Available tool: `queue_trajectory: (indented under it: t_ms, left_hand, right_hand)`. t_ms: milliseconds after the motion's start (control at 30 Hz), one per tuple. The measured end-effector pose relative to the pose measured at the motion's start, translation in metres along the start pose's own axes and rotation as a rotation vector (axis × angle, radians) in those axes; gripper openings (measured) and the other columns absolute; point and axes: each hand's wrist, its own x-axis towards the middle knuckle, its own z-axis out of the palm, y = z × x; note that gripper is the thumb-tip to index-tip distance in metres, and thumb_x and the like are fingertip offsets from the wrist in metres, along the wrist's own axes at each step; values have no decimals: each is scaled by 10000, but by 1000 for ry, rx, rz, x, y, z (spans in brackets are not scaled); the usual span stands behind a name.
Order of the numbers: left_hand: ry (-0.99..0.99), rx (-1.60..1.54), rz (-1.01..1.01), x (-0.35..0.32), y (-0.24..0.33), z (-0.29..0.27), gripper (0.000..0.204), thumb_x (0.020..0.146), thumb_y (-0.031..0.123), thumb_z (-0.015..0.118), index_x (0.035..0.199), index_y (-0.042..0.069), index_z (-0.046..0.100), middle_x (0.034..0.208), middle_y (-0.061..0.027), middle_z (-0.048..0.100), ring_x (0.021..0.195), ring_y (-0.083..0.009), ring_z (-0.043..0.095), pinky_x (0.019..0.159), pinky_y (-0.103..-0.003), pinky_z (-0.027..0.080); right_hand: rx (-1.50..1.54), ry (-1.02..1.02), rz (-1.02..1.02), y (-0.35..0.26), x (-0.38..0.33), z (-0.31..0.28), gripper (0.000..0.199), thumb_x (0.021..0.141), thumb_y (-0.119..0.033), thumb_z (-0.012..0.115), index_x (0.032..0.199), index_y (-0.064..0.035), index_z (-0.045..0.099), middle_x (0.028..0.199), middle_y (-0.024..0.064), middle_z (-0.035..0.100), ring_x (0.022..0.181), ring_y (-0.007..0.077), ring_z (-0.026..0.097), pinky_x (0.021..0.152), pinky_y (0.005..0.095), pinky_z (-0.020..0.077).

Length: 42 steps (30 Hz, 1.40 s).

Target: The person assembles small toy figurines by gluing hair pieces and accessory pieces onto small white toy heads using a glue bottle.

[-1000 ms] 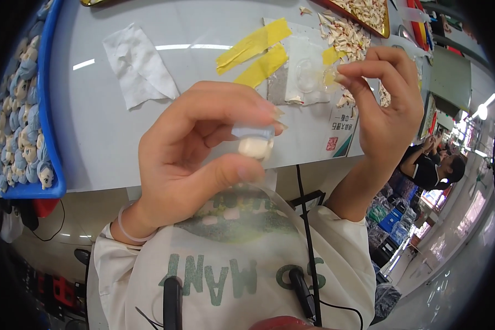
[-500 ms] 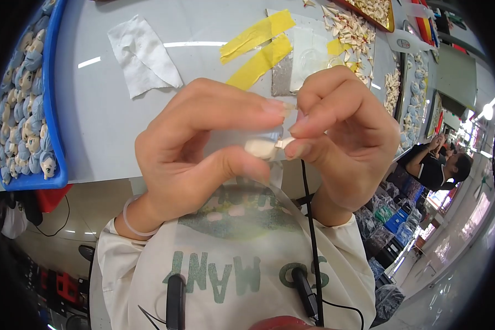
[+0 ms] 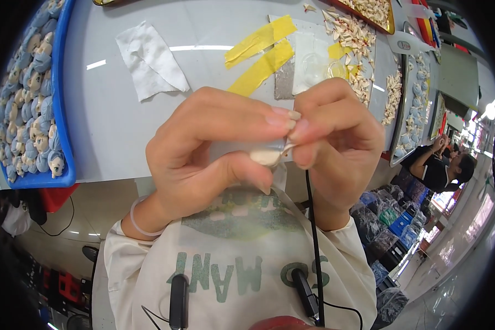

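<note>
Over the near edge of the table, my left hand (image 3: 187, 140) grips a small doll head (image 3: 265, 157) between thumb and fingers; its cream side and a bit of pale blue show. My right hand (image 3: 344, 129) is closed in a pinch at the head's right side. A small cream piece (image 3: 289, 147) shows at its fingertips, touching the head; its exact shape is partly hidden by the fingers. The fingertips of both hands meet above the head.
A blue tray (image 3: 69, 165) full of blue-haired doll heads stands at the left. A white cloth (image 3: 151, 63), yellow tape strips (image 3: 261, 41) and a pile of small pointed cream pieces (image 3: 351, 33) lie across the table. A black cable (image 3: 313, 236) hangs beside my right forearm.
My right fingers have shifted inward and up against the head, and the small cream piece is now more hidden. My left hand keeps its hold. The view has shifted slightly.
</note>
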Motion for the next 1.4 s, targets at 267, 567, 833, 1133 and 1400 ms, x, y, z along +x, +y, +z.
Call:
queue_trajectory:
  t_ms: [267,567,833,1133,1400]
  left_hand:
    - [-131,128,207,5,-7,1,327,654,221,695,884,19,576,886,-119,590,807,-200,538,724,-314,413]
    - [-42,-31,-6,-3,-4,9,319,618,107,717,885,-31,610,877,-146,602,773,-190,572,671,-259,449]
    - [-42,-77,-49,-6,-3,6,320,627,103,711,894,-41,608,880,-156,599,780,-189,575,668,-259,454]
    - [-45,-9,16,-3,-3,9,313,616,103,714,882,-28,615,884,-147,602,784,-196,581,682,-259,456]
    - [-78,78,85,-1,-2,10,330,575,69,722,871,-29,615,864,-140,604,759,-203,577,655,-269,462]
  right_hand:
    - [441,77,291,-6,-15,7,435,613,-136,748,934,-12,480,903,73,535,813,148,526,725,260,426]
    - [-213,11,-180,-3,-7,-15,201,615,-63,721,718,-6,559,738,96,531,658,153,497,582,234,396]
    - [-212,42,-167,-2,-11,-6,180,609,-18,709,708,-9,559,700,79,528,647,146,497,565,217,386]
    - [-182,57,-239,6,-11,-10,213,574,-31,732,706,-29,565,702,66,530,643,147,490,555,224,384]
    - [-212,140,-174,-1,-9,-8,214,486,78,650,624,-76,596,656,28,572,606,152,528,529,232,415]
